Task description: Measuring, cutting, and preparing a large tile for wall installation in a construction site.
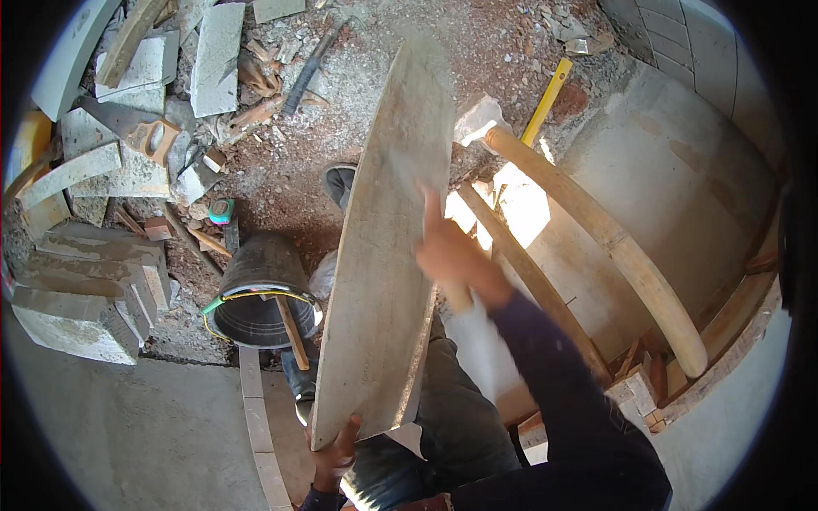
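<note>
A long, pale grey board (375, 255) slants up from my lap, its near end low and its far end pointing away from me. My left hand (339, 451) grips the board's near end, thumb on the top face. Over the board's right side, my right hand (456, 255) is smeared by motion. Its fingers appear closed round a tool with a pale wooden handle (460, 298), the index finger pointing forward along it. The tool's front end is a blur over the board, so I cannot tell its kind.
A black bucket (264, 289) with a wooden stick lies left of the board. Farther left are a handsaw (141, 128), a tape measure (221, 211) and concrete blocks (94, 281). A hammer (313, 68) lies ahead, a yellow level (545, 102) and bamboo pole (605, 238) to the right.
</note>
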Demonstrator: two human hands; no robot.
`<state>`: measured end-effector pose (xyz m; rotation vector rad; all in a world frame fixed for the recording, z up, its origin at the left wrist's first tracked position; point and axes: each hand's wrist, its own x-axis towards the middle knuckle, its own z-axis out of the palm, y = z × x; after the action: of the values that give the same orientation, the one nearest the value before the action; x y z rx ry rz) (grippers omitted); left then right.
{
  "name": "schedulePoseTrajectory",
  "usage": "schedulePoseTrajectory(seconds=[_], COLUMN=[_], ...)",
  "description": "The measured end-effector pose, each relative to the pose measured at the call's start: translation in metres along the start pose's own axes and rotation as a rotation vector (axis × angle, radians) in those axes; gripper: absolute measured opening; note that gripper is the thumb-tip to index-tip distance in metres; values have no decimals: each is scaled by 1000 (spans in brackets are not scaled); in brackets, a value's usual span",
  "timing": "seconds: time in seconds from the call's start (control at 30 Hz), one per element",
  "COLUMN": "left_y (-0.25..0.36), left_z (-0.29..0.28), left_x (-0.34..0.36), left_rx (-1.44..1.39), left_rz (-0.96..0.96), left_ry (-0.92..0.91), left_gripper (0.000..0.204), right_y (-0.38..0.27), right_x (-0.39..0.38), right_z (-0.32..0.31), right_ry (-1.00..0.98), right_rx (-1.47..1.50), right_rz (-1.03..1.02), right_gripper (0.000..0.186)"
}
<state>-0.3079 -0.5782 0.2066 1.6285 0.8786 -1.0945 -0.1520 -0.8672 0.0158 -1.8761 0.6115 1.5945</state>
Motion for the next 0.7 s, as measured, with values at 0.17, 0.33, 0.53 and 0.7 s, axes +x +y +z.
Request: schedulePoseTrajectory(seconds=[0.17,0.33,0.53,0.7], left_y=[13,-2,-5,-9], left_z=[7,-2,-2,9], left_x=[8,4,0,-2], left_rx=[-37,154,69,212], left_rz=[78,180,126,229], left_ry=[-53,-45,-2,-71], left_gripper=[32,32,29,28], right_y=[35,7,-26,56], right_x=[190,189,76,218], right_z=[-129,-117,-54,-167], right_ry=[15,93,-19,-55], right_rx=[413,315,49,640], right_rz=[92,98,5,5], right_gripper=[79,81,84,80])
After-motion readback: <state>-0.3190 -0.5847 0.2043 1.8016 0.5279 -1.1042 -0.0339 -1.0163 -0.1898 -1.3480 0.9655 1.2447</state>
